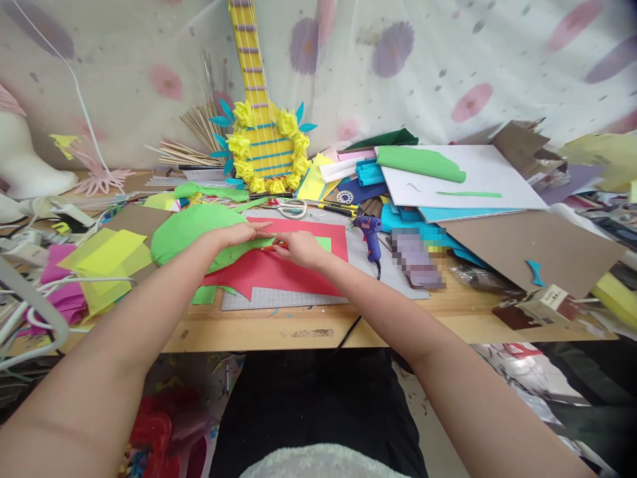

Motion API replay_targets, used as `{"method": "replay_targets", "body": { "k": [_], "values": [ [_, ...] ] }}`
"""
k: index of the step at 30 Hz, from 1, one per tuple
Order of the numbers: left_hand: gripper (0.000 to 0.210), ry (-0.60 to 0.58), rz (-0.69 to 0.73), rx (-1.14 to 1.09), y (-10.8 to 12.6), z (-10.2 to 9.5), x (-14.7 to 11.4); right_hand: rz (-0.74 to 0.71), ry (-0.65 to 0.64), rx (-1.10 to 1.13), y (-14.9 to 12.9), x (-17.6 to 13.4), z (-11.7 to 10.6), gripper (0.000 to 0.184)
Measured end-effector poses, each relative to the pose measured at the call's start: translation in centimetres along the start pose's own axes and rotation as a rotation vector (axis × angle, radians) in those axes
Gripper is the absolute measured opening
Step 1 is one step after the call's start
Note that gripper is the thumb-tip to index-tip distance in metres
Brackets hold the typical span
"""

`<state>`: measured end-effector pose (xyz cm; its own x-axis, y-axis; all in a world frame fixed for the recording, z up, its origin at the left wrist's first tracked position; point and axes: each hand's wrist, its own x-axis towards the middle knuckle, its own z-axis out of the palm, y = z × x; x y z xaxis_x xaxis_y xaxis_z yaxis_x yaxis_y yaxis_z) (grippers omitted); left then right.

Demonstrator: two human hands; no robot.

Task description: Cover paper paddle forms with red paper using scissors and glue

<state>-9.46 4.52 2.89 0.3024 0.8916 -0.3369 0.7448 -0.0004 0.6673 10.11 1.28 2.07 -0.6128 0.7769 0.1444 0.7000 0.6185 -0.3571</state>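
A guitar-shaped green piece (186, 232) lies on a red sheet (323, 285), its rounded body to the left and its narrow neck reaching right. My left hand (241, 234) rests on the green piece with its fingers stretched out. Close beside it, my right hand (301, 249) is closed in a pinch at the neck. A thin orange stick-like tool (267, 248) pokes out from its fingers; whether it is a pencil or a knife I cannot tell. Some lighter green (324, 243) shows on the red sheet past my right hand. Under the red sheet is a grey cutting mat (279, 299).
A purple glue gun (369, 236) and a blurred-out phone-like object (417, 257) lie to the right. Scissors (292, 209) lie behind my hands. A yellow paper guitar (269, 149) stands at the back. White board (448, 189), cardboard (542, 242) and yellow paper sheets (107, 259) crowd the sides.
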Motion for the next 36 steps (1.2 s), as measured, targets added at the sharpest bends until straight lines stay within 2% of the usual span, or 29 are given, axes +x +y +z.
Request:
{"method": "replay_targets", "body": {
  "k": [8, 15, 21, 30, 36],
  "values": [
    [0.08, -0.064, 0.146, 0.126, -0.2, 0.3, -0.8, 0.122, -0.033, -0.076, 2.6, -2.5, -1.5, 0.031],
    [0.072, -0.05, 0.126, 0.357, 0.8, 0.3, -1.5, 0.168, -0.077, -0.13, 4.9, -4.9, -3.4, 0.029],
    [0.07, -0.017, 0.083, 0.49, 0.6, 0.7, -1.7, 0.196, -0.082, -0.141, 6.8, -6.7, -4.5, 0.028],
    [0.068, -0.039, 0.069, 0.513, 1.2, 0.9, -1.8, 0.241, -0.153, -0.211, 8.5, -8.1, -7.0, 0.028],
    [0.063, 0.039, 0.102, 0.393, 0.4, 0.9, -1.3, 0.252, -0.158, -0.295, 8.7, -8.2, -8.1, 0.027]
  ]
}}
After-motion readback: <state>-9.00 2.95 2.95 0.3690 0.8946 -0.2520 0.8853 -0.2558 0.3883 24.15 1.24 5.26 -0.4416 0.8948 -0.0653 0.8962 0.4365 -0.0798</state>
